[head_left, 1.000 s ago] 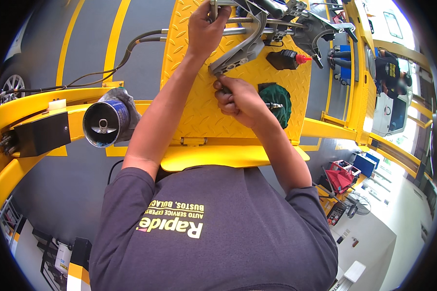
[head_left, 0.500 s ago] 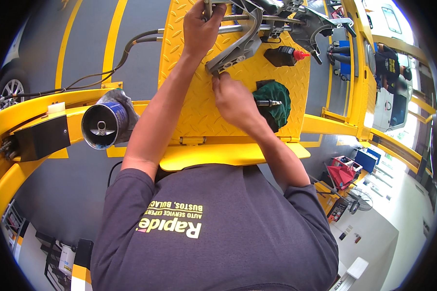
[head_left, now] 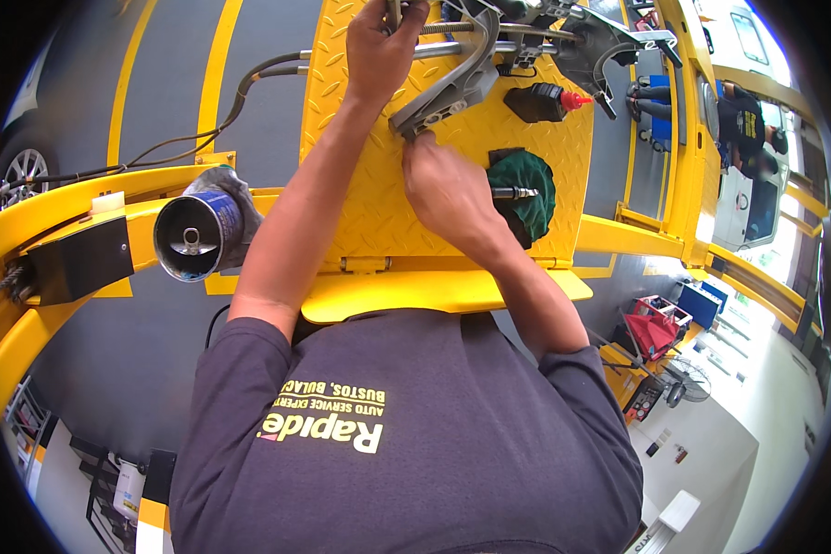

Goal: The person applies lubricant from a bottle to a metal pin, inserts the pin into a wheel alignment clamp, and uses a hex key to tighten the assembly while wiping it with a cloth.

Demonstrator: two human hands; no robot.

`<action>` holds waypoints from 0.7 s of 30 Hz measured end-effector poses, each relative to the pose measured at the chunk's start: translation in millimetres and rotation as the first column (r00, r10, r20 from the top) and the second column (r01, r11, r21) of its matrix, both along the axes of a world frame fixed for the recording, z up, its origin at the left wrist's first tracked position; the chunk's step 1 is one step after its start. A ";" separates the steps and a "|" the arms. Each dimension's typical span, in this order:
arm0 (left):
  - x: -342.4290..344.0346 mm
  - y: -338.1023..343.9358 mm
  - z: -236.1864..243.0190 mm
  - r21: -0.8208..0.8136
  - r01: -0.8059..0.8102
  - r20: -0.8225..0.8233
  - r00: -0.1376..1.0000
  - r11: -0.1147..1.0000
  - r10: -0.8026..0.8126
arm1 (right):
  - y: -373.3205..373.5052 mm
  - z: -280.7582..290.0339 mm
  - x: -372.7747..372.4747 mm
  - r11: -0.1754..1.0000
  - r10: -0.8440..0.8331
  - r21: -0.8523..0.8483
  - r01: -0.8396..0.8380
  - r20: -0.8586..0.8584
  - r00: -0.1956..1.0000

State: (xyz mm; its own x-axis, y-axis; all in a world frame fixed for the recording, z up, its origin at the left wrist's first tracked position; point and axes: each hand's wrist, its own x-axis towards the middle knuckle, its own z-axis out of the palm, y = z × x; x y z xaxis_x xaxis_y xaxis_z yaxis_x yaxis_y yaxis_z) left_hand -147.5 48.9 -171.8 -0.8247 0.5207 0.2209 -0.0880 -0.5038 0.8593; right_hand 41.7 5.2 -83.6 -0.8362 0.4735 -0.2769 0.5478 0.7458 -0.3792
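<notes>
On the yellow tread-plate platform point(head_left: 388, 217) lies a grey metal clamp-like assembly point(head_left: 448, 106) with curved arms, a threaded rod and a smooth bar. At the top edge, my left hand point(head_left: 381, 57) is closed round a metal piece near the rod's left end; its fingers are partly cut off by the frame. My right hand point(head_left: 448, 189) has its fingers pinched together at the lower tip of the near curved arm; what they hold is hidden. Right of this hand is a bundled green cloth point(head_left: 531, 217) with a metal shaft tool point(head_left: 515, 193) on it.
A black bottle point(head_left: 534, 102) with a red nozzle cap lies behind the cloth. At left, a blue can point(head_left: 203, 231) with a grey rag sits by the yellow lift arm point(head_left: 65, 208). Black hoses point(head_left: 240, 97) run to the platform. A person point(head_left: 743, 125) stands far right.
My right hand has turned slightly and its fingers are tucked closer at the arm's tip. My left hand stays on its metal piece. The view shifts a little.
</notes>
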 end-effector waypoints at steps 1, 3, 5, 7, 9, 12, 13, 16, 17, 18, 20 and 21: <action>-0.7 -1.0 -2.5 -0.030 0.008 -0.004 1.000 1.000 -0.008 | 1.8 -0.7 -2.6 1.000 0.019 0.015 -0.019 -0.010 1.000; -1.9 -2.7 -3.8 -0.089 0.018 -0.013 1.000 0.996 -0.019 | -0.5 6.0 3.2 0.998 0.043 0.052 -0.044 0.021 0.999; 1.7 3.5 0.7 0.021 0.006 0.016 1.000 1.000 -0.007 | -1.8 8.0 6.6 0.992 0.086 0.093 -0.088 0.024 0.996; 4.5 4.2 -2.1 0.036 0.005 0.019 1.000 0.999 -0.006 | -5.4 4.8 14.2 0.982 0.137 0.129 -0.138 0.016 0.990; -3.3 1.0 -5.0 -0.040 0.005 -0.023 1.000 0.999 -0.006 | 2.7 2.0 1.8 0.998 0.046 0.034 -0.047 0.013 0.999; -2.4 -0.1 -6.1 -0.084 0.000 -0.002 1.000 0.996 -0.001 | 6.2 -5.6 3.3 0.988 -0.107 -0.116 0.107 0.003 0.994; -1.8 2.4 -4.5 -0.038 -0.027 -0.032 0.999 0.999 0.025 | 7.1 -10.7 6.3 0.973 -0.160 -0.166 0.158 0.004 0.987; 6.3 8.9 -2.4 0.100 -0.057 -0.046 0.997 0.993 0.062 | 14.6 -29.8 0.3 0.850 -0.313 -0.447 0.280 0.000 0.950; 6.1 5.4 -4.0 0.001 -0.021 -0.015 1.000 1.000 0.021 | 13.9 -30.2 2.3 0.732 -0.393 -0.589 0.343 0.046 0.918; 0.3 -0.1 -2.4 -0.093 0.018 0.014 1.000 0.996 -0.017 | 13.1 -21.9 -2.6 0.589 -0.461 -0.710 0.387 0.099 0.882; -4.6 -3.0 -6.4 -0.112 0.031 -0.010 0.999 0.993 -0.032 | 9.9 -11.7 -3.2 0.315 -0.545 -0.848 0.425 0.205 0.813; -2.3 -1.4 -6.3 -0.063 0.015 0.002 1.000 0.998 -0.015 | 8.4 -5.7 0.7 0.207 -0.564 -0.880 0.428 0.251 0.787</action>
State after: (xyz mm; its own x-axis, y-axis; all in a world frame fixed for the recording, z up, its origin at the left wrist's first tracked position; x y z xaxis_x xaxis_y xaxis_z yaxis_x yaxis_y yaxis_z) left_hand -149.8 47.5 -178.1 -0.8172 0.5456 0.1859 -0.0964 -0.4474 0.8891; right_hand 42.4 13.6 -89.3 -0.5783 0.3477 -0.7380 0.5822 -0.4578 -0.6719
